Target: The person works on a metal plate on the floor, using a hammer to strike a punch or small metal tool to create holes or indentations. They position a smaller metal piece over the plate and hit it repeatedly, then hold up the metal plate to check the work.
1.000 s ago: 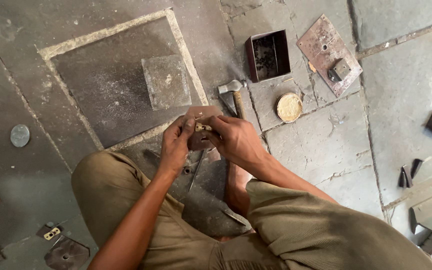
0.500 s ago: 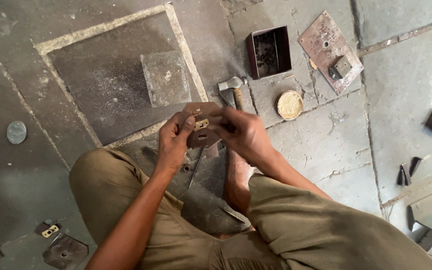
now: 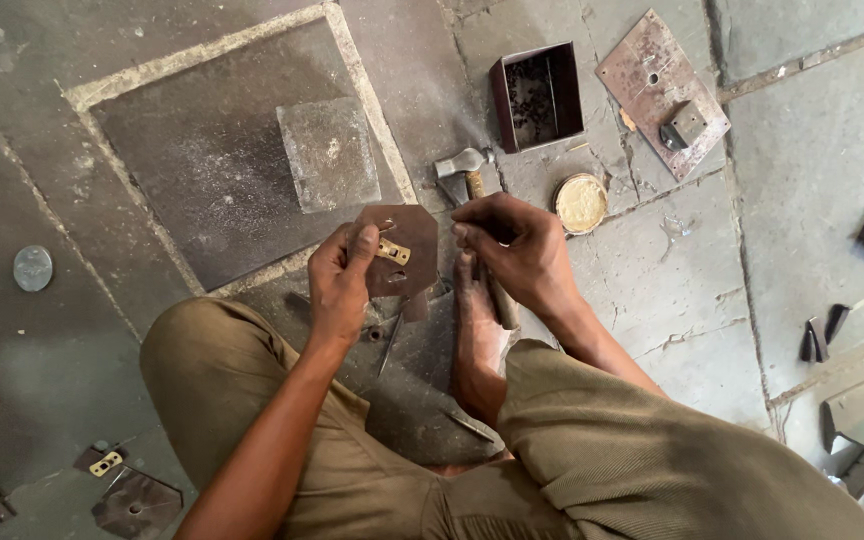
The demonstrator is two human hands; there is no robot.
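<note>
Head view: a dark, angular metal plate (image 3: 404, 250) is pinched by the fingers (image 3: 360, 245) of the left hand (image 3: 337, 285), the thumb pressed beside a small brass fitting (image 3: 390, 251) lying on the plate's face. The right hand (image 3: 517, 250) is held just beside the plate's right edge, its fingertips curled narrowly together; whether something small is gripped there cannot be told. The plate is kept in the air above the person's bare foot (image 3: 477, 335) and the stone floor (image 3: 152, 160).

The brass piece appears placed on the plate but not yet fastened; the hammer (image 3: 467, 170) lies untouched on the floor beyond, near a small open box (image 3: 540, 95) and a round tin lid (image 3: 581, 202).

Compared with half a second ago, the right hand has been drawn slightly off the plate, leaving the fitting more exposed.
</note>
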